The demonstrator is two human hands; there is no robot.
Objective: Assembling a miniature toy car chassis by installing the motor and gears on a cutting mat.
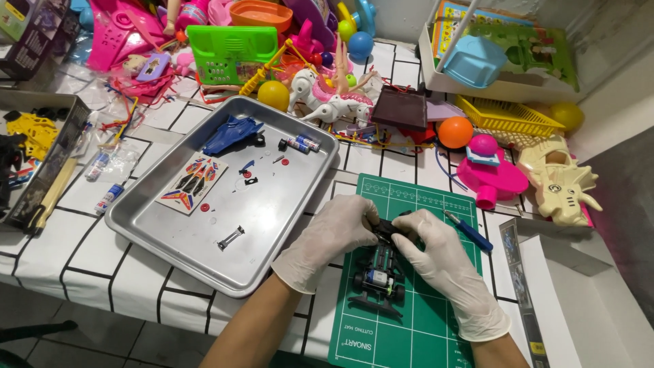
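Observation:
Both my hands wear white gloves and meet over a small black toy car chassis [377, 279] on the green cutting mat [422, 327]. My left hand [332, 235] pinches the chassis front from the left. My right hand [439, 262] grips the same end from the right. The rear wheels and a small motor show below my fingers. A blue-handled screwdriver [470, 232] lies on the mat just right of my right hand.
A metal tray [170, 238] to the left holds a blue car body shell [231, 134], a sticker sheet [194, 182], two batteries [300, 143] and small parts. Colourful plastic toys crowd the far side. A white box [579, 300] sits at right.

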